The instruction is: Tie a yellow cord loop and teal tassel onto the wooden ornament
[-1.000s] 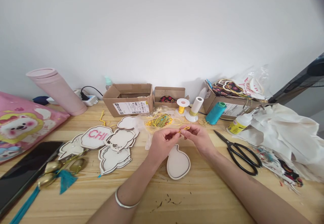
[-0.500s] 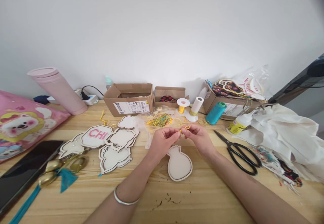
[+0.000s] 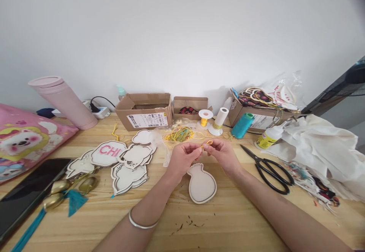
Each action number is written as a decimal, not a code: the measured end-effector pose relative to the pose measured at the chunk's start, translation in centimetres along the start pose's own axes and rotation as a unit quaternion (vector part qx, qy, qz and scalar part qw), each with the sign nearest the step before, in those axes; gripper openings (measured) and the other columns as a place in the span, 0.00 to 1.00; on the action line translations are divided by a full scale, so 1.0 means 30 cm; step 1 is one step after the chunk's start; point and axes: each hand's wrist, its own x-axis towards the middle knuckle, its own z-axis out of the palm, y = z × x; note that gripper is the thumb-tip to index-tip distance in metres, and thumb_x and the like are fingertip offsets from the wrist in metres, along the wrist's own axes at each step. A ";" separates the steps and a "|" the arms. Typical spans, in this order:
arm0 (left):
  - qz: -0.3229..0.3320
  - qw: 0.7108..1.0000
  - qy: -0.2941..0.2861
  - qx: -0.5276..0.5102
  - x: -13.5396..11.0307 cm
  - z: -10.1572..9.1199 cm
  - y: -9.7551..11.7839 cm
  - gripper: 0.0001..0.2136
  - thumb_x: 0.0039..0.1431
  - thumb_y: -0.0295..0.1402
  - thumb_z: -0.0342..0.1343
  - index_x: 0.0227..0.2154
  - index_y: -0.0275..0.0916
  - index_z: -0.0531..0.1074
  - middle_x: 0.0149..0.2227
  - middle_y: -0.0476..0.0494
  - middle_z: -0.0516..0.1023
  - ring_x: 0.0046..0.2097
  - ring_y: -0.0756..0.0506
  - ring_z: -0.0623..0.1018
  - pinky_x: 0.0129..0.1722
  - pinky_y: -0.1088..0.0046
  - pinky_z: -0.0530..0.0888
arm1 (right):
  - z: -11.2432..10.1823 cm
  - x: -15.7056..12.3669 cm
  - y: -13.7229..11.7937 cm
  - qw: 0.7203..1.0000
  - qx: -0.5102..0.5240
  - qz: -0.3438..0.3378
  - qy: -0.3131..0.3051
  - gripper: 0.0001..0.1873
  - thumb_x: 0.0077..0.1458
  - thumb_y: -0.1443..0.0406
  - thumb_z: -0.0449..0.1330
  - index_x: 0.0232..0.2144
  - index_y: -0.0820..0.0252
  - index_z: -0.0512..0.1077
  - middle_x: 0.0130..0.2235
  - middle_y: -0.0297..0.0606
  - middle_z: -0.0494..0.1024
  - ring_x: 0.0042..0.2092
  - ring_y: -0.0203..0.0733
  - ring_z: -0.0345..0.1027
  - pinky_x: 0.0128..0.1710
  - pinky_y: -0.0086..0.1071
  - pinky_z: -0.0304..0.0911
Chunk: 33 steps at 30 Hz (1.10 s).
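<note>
Both hands, frame centre | left hand (image 3: 184, 157) and right hand (image 3: 224, 154) pinch yellow cord (image 3: 209, 143), loop barely shifted since a second ago | wooden cutout (image 3: 202, 183) below them, untouched on table (image 3: 228, 221).

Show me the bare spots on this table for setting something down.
Bare wood: the front strip from the teal tassel to the left forearm, and right of that forearm, below the gourd cutout. Crowded: boxes and spools along the wall, cutout pile at left.

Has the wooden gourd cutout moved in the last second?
No. The wooden gourd cutout keeps its spot against the scissors, below the left hand and right hand pinching yellow thread.
</note>
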 end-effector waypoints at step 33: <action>0.008 0.999 0.014 -0.045 -0.002 -0.006 0.001 0.10 0.46 0.35 0.57 0.29 0.35 0.75 0.27 0.46 0.77 0.24 0.55 0.69 0.26 0.78 0.69 | 0.005 -0.002 -0.023 0.999 -0.036 -0.008 0.015 0.05 0.42 0.63 0.60 0.25 0.58 0.72 0.28 0.33 0.74 0.30 0.35 0.65 0.32 0.31 0.59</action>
